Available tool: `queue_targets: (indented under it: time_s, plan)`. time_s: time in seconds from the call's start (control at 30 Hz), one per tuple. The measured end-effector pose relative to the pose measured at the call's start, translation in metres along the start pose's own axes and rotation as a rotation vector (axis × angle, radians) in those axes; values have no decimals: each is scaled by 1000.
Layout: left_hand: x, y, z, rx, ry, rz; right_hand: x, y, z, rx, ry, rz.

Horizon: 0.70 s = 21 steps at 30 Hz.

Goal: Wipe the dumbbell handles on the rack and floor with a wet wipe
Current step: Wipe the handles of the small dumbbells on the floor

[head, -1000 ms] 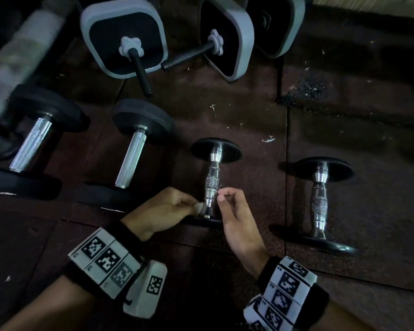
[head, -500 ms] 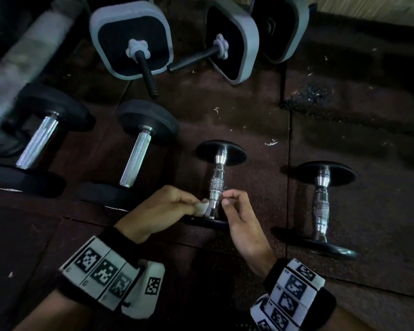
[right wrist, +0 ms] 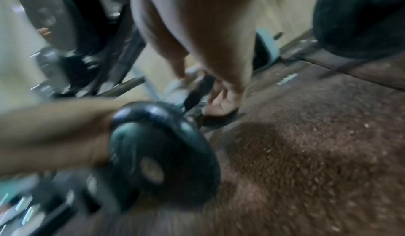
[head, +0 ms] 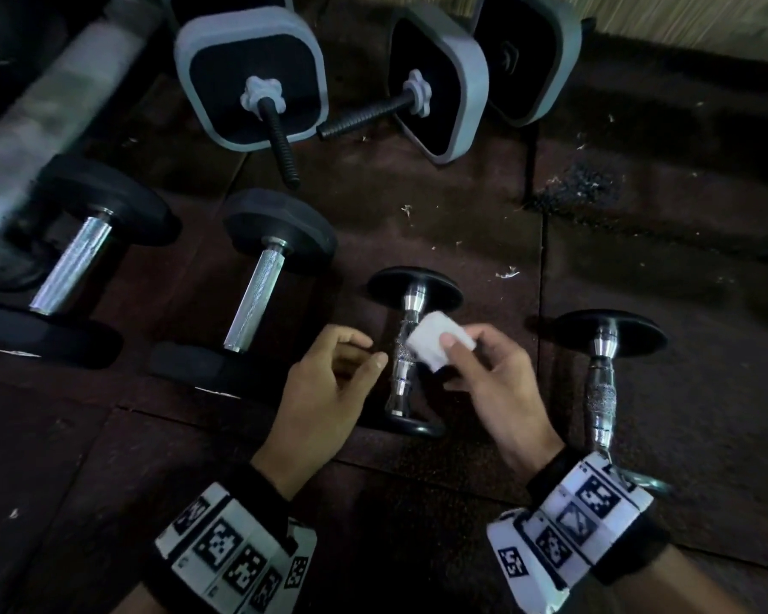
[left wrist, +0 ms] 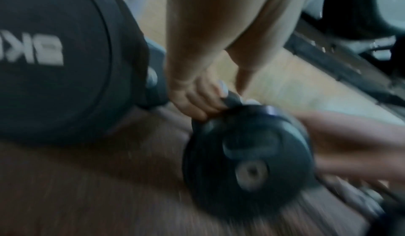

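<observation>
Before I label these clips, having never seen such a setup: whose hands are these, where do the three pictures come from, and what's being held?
There is no machine: a person wears cameras. The head view looks down from the head; the other two look along each wrist and are blurred. The banded wrists carry printed markers. The right hand pinches a folded white wet wipe beside the chrome handle of a small dumbbell lying on the dark rubber floor. The left hand hovers close, its grip holding nothing. A second small dumbbell lies to the right, two larger dumbbells to the left, and square-plate weights beyond.
</observation>
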<state>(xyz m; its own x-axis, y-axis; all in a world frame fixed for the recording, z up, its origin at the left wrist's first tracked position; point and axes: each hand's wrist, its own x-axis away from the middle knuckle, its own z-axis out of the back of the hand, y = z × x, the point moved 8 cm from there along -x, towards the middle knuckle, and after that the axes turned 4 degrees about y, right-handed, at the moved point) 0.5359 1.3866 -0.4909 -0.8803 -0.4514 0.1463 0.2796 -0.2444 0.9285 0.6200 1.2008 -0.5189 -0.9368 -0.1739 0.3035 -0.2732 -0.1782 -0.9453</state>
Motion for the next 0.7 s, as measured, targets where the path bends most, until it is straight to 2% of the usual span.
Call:
queue_targets:
  time_s: [0.07,0.1,0.2,0.27,0.37,0.47,0.57,0.7]
  plan:
    - [2,-9,-13,-20,-14,30,-20,17,16,-15,159,-101]
    - [3,-15,-21,-21,-49,54,-28,25,17,44,185,-125]
    - [2,-26,-34,-21,-111,86,-49,34,-5,182,123,-135]
    - [1,-27,-33,-9,-95,80,-57,31,-23,127,55,-157]
    - [2,-26,-28,19,-67,68,-58,16,-33,211,33,-63]
    - [0,-26,-26,12,-68,63,-46,4,-27,294,83,75]
    - [1,-28,-28,-13,-73,48,-36,-2,-23,286,134,153]
    - [1,-28,-28,-18,-66,39,-29,-17,-22,393,191,279]
